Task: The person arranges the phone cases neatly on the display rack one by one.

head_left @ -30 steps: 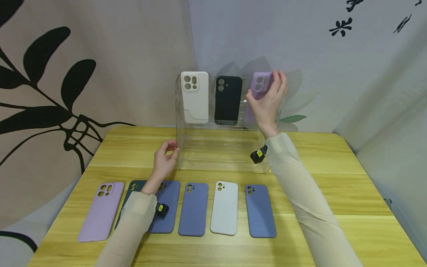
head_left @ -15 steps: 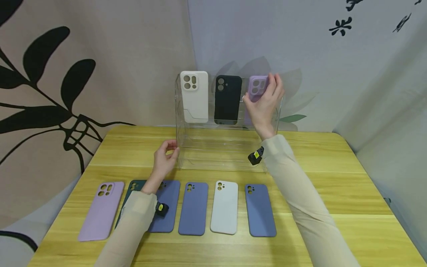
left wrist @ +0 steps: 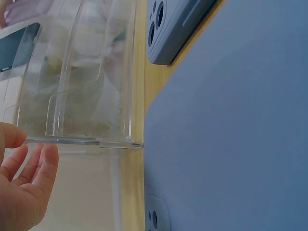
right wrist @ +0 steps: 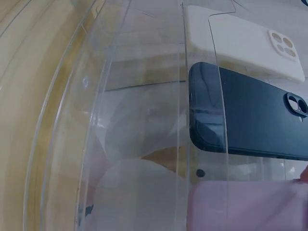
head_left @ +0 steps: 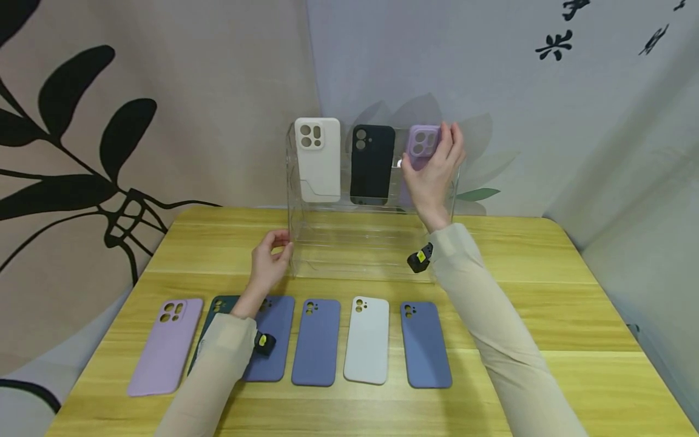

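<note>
Counts were: three slate-blue rectangular phone cases [head_left: 317, 349], two lilac cases [head_left: 166, 352], two white cases [head_left: 367, 346], one dark green case [head_left: 227, 307], one black case [head_left: 373, 164]; nine total. Also one clear plastic tiered rack [head_left: 360, 240], one left hand [head_left: 270, 261], one right hand [head_left: 435, 175].

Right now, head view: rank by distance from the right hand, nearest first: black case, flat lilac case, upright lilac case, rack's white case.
1. Upright lilac case: in the right hand's grip.
2. Black case: just left of it, middle of the clear rack.
3. White case: rack's left end.
4. Flat lilac case: table's near left.
</note>
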Demonstrator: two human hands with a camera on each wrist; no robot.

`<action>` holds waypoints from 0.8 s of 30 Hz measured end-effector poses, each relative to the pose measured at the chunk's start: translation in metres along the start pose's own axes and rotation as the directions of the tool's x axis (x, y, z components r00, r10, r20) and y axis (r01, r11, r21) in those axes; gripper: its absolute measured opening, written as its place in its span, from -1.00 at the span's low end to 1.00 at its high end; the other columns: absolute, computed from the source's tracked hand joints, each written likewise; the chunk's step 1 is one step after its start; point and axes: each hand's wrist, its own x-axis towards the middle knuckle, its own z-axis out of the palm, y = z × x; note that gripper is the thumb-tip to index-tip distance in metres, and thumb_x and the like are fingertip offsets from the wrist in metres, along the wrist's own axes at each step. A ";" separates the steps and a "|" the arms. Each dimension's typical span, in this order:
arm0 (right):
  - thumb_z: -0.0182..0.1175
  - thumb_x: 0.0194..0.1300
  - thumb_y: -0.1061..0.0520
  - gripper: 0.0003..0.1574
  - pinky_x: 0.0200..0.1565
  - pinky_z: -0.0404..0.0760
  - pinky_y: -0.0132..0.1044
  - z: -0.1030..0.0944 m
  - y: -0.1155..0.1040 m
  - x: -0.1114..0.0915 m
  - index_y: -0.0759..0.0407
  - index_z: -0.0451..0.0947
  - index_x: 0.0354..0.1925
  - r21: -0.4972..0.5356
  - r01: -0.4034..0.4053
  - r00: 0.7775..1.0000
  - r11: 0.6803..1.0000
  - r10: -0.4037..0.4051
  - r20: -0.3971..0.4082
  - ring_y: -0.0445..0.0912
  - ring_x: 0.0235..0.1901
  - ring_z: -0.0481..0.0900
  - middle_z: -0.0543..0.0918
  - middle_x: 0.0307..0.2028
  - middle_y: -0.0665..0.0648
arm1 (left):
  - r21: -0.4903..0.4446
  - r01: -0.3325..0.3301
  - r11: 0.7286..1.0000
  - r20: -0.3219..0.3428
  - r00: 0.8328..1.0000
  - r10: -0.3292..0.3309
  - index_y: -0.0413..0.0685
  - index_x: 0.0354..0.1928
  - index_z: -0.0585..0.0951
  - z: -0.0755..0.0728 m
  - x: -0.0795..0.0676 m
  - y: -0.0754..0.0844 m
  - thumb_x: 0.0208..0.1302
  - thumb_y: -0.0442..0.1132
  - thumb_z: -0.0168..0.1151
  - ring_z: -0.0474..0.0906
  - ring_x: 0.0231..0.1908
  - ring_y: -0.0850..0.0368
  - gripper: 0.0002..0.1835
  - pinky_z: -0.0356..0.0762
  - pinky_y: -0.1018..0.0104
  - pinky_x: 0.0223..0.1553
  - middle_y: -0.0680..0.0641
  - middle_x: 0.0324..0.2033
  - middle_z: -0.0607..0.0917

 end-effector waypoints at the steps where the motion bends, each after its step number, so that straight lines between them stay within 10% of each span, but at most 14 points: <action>1: 0.36 0.00 0.16 -0.09 0.28 0.04 -0.26 -0.001 0.000 0.000 0.35 0.20 0.27 -0.006 -0.003 1.000 1.000 0.003 0.011 0.02 0.27 0.05 0.15 0.28 0.32 | 0.002 0.000 1.000 0.001 1.000 0.000 -0.56 -0.04 0.44 0.000 0.000 0.000 0.24 -0.55 0.07 0.50 -0.09 -0.26 -0.75 0.50 0.41 -0.20 -0.45 -0.14 0.53; 24: 0.31 0.07 0.26 -0.17 0.30 0.08 -0.26 -0.038 -0.009 -0.002 0.39 0.23 0.28 0.099 0.037 0.991 0.994 -0.049 0.124 0.04 0.30 0.12 0.22 0.26 0.38 | 0.028 -0.011 1.000 -0.014 1.000 0.012 -0.55 -0.07 0.45 0.001 0.000 -0.001 0.23 -0.55 0.08 0.52 -0.10 -0.25 -0.77 0.55 0.26 -0.19 -0.44 -0.17 0.55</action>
